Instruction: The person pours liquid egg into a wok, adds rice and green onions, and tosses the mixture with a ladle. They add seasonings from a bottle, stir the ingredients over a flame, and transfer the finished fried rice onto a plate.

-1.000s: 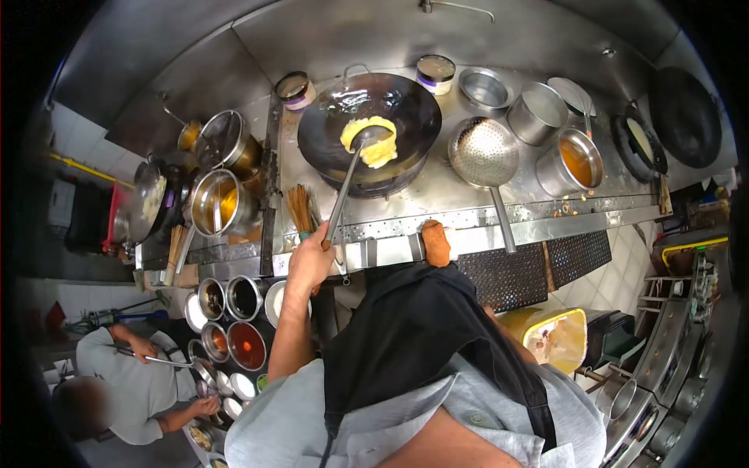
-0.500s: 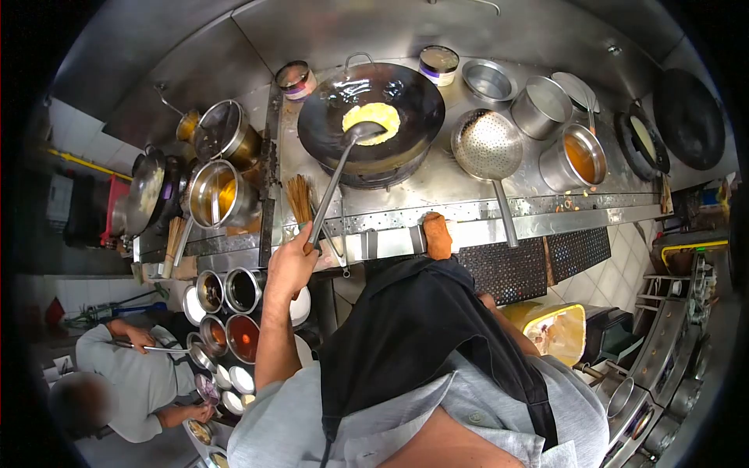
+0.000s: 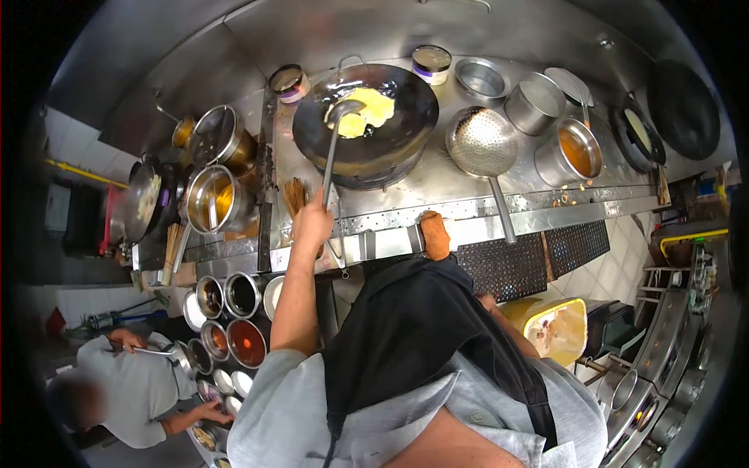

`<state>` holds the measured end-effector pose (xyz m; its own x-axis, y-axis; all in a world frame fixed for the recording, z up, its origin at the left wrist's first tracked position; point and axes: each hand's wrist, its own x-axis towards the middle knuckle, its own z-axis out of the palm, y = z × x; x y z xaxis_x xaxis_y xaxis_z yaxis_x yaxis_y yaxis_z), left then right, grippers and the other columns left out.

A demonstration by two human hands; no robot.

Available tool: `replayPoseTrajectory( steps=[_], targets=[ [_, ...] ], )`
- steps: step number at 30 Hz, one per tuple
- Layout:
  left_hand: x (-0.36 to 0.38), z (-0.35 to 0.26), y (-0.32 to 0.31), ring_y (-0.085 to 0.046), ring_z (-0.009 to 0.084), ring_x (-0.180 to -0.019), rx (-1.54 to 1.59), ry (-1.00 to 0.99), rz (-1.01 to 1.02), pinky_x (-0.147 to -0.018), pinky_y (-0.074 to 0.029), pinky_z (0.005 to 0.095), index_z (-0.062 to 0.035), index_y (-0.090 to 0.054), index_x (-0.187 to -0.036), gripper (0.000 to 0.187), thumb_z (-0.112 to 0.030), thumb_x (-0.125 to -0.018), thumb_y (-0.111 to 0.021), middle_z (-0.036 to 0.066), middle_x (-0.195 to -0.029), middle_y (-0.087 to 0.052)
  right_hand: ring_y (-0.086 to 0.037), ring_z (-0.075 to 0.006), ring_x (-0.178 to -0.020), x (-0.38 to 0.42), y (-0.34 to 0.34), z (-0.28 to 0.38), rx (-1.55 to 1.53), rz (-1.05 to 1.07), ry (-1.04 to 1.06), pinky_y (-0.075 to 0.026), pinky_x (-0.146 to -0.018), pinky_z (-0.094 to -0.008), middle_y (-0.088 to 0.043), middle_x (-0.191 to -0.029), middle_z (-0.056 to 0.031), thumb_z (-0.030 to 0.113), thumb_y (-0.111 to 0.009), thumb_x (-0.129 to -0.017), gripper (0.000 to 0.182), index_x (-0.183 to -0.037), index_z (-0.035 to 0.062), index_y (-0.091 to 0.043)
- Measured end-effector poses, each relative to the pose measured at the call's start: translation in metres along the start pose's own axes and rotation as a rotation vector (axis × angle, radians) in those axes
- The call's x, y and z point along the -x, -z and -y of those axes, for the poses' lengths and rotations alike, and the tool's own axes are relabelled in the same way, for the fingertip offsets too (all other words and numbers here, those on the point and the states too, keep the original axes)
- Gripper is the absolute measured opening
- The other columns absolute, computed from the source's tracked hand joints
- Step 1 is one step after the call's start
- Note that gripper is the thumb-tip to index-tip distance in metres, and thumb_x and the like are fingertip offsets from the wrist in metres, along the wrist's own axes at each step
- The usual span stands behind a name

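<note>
My left hand (image 3: 311, 225) is closed around the long handle of a metal ladle (image 3: 331, 152). The ladle's bowl lies in a dark wok (image 3: 413, 129), at the left part of a yellow egg (image 3: 375, 108) that looks like a cooked sheet. Oil glistens in the wok around it. Low beside my apron, my right hand (image 3: 488, 301) shows only in part, its fingers hidden. Close to my left hand a bamboo brush (image 3: 295, 196) stands by the counter's edge.
A perforated strainer (image 3: 482, 142) lies right of the wok, its handle over the front edge. Farther right stand a pot (image 3: 534, 103) and a pot of orange liquid (image 3: 576, 153). Sauce containers (image 3: 246, 343) sit lower left, where a co-worker (image 3: 133, 382) works. A yellow-rimmed bin (image 3: 583, 331) stands lower right.
My left hand and the ladle have moved forward, the ladle's bowl shifting left and up in the wok. The egg has changed from a rounder sheet to an irregular, spread shape.
</note>
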<state>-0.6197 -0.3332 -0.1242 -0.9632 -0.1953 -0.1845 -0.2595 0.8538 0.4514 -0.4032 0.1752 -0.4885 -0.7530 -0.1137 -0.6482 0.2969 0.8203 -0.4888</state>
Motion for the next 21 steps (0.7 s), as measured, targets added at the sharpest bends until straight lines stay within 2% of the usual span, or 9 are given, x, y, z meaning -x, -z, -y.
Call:
replayPoseTrajectory(
  steps=[1, 3, 4, 6, 8, 10, 13, 15, 21],
  targets=[
    [0.013, -0.005, 0.008, -0.064, 0.0421, -0.095, -0.057, 0.064, 0.036, -0.083, -0.05, 0.0472, -0.0169, -0.048, -0.141, 0.06, -0.017, -0.082, -0.058, 0.025, -0.1, -0.067, -0.067, -0.0354, -0.099, 0.014, 0.008, 0.021, -0.009, -0.006, -0.006, -0.051, -0.085, -0.0388, -0.069, -0.107, -0.0196, 0.037, -0.054, -0.091, 0.038, -0.108, 0.0068, -0.069],
    [0.035, 0.005, 0.013, -0.064, 0.0415, -0.094, -0.034, 0.009, 0.051, -0.083, -0.05, 0.0473, -0.0149, -0.049, -0.14, 0.059, -0.018, -0.082, -0.059, 0.024, -0.099, -0.067, -0.068, -0.0328, -0.096, 0.047, 0.042, 0.092, -0.31, -0.222, -0.256, -0.051, -0.084, -0.038, -0.07, -0.104, -0.0195, 0.033, -0.057, -0.092, 0.033, -0.105, 0.005, -0.069],
    [0.039, 0.009, 0.016, -0.065, 0.0409, -0.094, -0.005, -0.029, 0.061, -0.083, -0.051, 0.0474, -0.013, -0.05, -0.139, 0.058, -0.018, -0.082, -0.06, 0.023, -0.098, -0.068, -0.068, -0.0328, -0.096, 0.034, 0.043, 0.092, -0.31, -0.222, -0.253, -0.051, -0.084, -0.038, -0.07, -0.104, -0.0195, 0.033, -0.057, -0.092, 0.033, -0.105, 0.005, -0.069],
    [0.029, 0.016, 0.01, -0.065, 0.04, -0.095, 0.09, -0.067, 0.055, -0.085, -0.051, 0.0462, -0.0123, -0.052, -0.138, 0.058, -0.019, -0.082, -0.061, 0.024, -0.099, -0.068, -0.069, -0.0284, -0.092, 0.016, 0.045, 0.103, -0.465, -0.416, -0.172, -0.052, -0.081, -0.0361, -0.071, -0.099, -0.0169, 0.027, -0.064, -0.089, 0.031, -0.108, 0.0028, -0.067],
    [-0.005, 0.018, -0.003, -0.065, 0.0395, -0.095, 0.177, -0.079, 0.158, -0.085, -0.05, 0.0463, -0.0131, -0.051, -0.139, 0.057, -0.021, -0.083, -0.06, 0.024, -0.1, -0.067, -0.069, -0.0254, -0.088, 0.022, 0.085, 0.158, -0.494, -0.461, -0.029, -0.052, -0.078, -0.0355, -0.071, -0.096, -0.0144, 0.024, -0.069, -0.085, 0.035, -0.112, 0.0019, -0.065],
    [-0.023, -0.004, -0.015, -0.065, 0.0402, -0.095, 0.072, -0.044, 0.076, -0.085, -0.051, 0.0467, -0.0132, -0.051, -0.139, 0.057, -0.021, -0.083, -0.059, 0.025, -0.099, -0.067, -0.068, -0.0247, -0.083, 0.003, 0.113, 0.195, -0.388, -0.435, 0.068, -0.053, -0.077, -0.0345, -0.07, -0.091, -0.0137, 0.024, -0.073, -0.081, 0.044, -0.118, 0.0016, -0.061],
    [-0.023, -0.008, -0.021, -0.065, 0.0416, -0.093, -0.052, -0.017, -0.03, -0.084, -0.05, 0.0477, -0.0137, -0.052, -0.138, 0.056, -0.021, -0.083, -0.058, 0.025, -0.098, -0.067, -0.067, -0.0294, -0.088, -0.022, 0.135, 0.244, -0.378, -0.459, 0.169, -0.053, -0.082, -0.0372, -0.069, -0.098, -0.0153, 0.026, -0.077, -0.077, 0.053, -0.121, 0.002, -0.059],
    [-0.004, -0.006, -0.012, -0.065, 0.0429, -0.091, -0.095, -0.005, -0.042, -0.083, -0.05, 0.0496, -0.0144, -0.052, -0.138, 0.056, -0.02, -0.083, -0.057, 0.024, -0.097, -0.068, -0.062, -0.0338, -0.103, -0.05, 0.126, 0.25, -0.212, -0.463, 0.316, -0.05, -0.091, -0.0411, -0.064, -0.109, -0.0183, 0.029, -0.079, -0.075, 0.063, -0.127, 0.0028, -0.055],
    [0.052, -0.003, 0.032, -0.063, 0.0438, -0.093, 0.015, -0.039, 0.137, -0.082, -0.05, 0.0471, -0.0112, -0.05, -0.139, 0.056, -0.017, -0.084, -0.056, 0.029, -0.099, -0.064, -0.051, -0.038, -0.119, -0.054, 0.135, 0.286, 0.019, -0.328, 0.227, -0.044, -0.101, -0.0446, -0.058, -0.119, -0.0218, 0.034, -0.078, -0.073, 0.065, -0.124, 0.0014, -0.054]
  ],
)
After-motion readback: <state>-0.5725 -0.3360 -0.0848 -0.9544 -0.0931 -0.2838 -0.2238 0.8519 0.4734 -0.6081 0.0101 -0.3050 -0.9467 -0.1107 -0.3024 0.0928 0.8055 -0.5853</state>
